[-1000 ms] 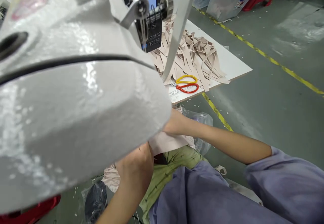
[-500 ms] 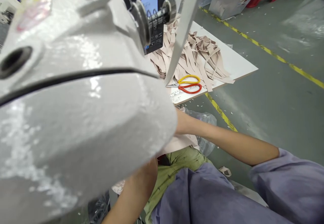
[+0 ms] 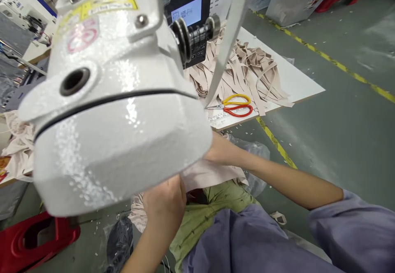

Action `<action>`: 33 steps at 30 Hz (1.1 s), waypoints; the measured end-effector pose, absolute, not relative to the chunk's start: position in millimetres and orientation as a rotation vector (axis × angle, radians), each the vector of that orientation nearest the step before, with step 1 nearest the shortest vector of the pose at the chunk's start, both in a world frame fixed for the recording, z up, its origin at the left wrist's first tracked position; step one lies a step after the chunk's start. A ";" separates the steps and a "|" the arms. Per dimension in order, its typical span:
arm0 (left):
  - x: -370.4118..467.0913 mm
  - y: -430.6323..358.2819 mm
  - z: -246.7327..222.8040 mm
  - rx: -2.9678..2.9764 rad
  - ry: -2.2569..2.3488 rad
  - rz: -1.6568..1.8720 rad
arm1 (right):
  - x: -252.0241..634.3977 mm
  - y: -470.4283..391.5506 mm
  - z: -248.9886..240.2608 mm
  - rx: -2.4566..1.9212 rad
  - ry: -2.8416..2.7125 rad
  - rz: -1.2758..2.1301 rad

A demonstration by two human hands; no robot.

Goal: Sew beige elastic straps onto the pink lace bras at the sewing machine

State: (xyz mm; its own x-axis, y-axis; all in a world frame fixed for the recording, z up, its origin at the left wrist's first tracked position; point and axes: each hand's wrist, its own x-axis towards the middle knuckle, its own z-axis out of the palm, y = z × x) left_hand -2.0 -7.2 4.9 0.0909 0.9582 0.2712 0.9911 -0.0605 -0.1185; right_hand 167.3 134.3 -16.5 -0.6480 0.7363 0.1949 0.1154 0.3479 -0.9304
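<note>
Pale pink cloth lies between the two hands, its far part hidden behind the sewing machine head. Work on this piece seems to be in the middle, since both hands are close upon it and it is not put aside; whether any seam is already made I cannot tell, because the machine covers that place. The left hand shows its back, the right hand mostly its wrist; the fingers of both are hidden, so I cannot say if they grip or lie flat.

Far to the left of the left hand rests a heap of similar cloth, with a red stool lower down. Gathered cloth is just beside the left hand. Ahead of the right hand stands a lit control panel, then a white board bearing many beige strips and scissors. To the right of that hand, grey floor carries yellow tape; a clear plastic box stands farther ahead.
</note>
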 end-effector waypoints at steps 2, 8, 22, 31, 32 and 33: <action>-4.1 -8.3 5.3 -2.092 -2.018 -0.202 | 163.2 132.1 -16.7 -0.708 -1.983 1.325; -5.7 -11.9 8.1 -2.087 -2.471 -0.690 | 167.5 124.1 -25.5 -0.741 -1.852 1.439; -35.7 -55.6 34.4 -2.323 -3.089 -1.751 | 171.9 -12.6 -17.5 -0.710 -1.006 2.524; -82.7 -94.4 6.8 -1.838 -3.332 -1.962 | 93.9 -15.0 -41.5 -0.632 -1.158 2.200; -85.0 -95.3 5.4 -1.796 -3.298 -1.939 | 91.0 -15.2 -47.3 -0.615 -1.171 2.218; -87.1 -95.3 6.3 -1.802 -3.250 -1.831 | 88.2 -14.7 -52.4 -0.585 -1.191 2.260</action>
